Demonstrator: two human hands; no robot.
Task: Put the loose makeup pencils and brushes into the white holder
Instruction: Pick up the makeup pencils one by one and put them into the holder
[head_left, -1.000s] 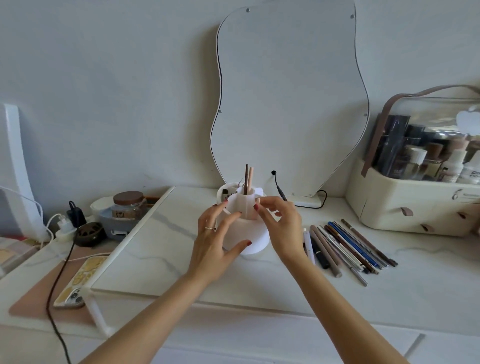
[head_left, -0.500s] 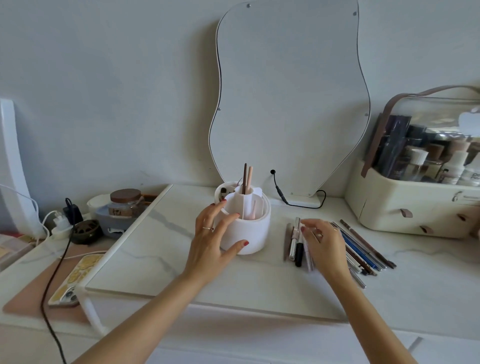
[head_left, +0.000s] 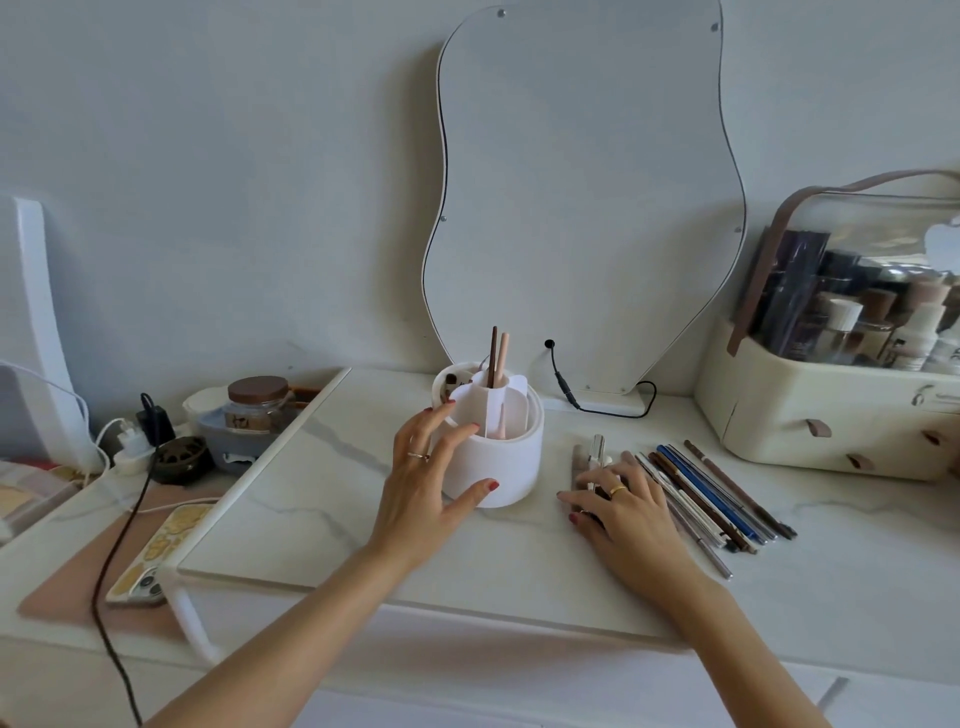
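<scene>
The white holder (head_left: 506, 462) stands upright on the marble board, with two brown pencils (head_left: 497, 356) sticking up from its centre and a pink one in a side slot. My left hand (head_left: 426, 483) cups the holder's left side, fingers spread on its wall. My right hand (head_left: 621, 506) lies flat over a few loose pencils to the holder's right; a white and a grey one (head_left: 592, 454) poke out past the fingers. More loose pencils (head_left: 711, 493), blue, brown and silver, lie in a row further right.
A wavy mirror (head_left: 582, 197) leans on the wall behind, its black cable (head_left: 566, 387) trailing near the holder. A cream cosmetics case (head_left: 831, 415) stands at right. Left of the marble board (head_left: 322, 519) are a jar (head_left: 257, 402), chargers, a black cord and a phone (head_left: 156, 551).
The holder went down onto the board. My right hand left it, moved right and settled flat onto the loose pencils. My left hand stayed on the holder's side.
</scene>
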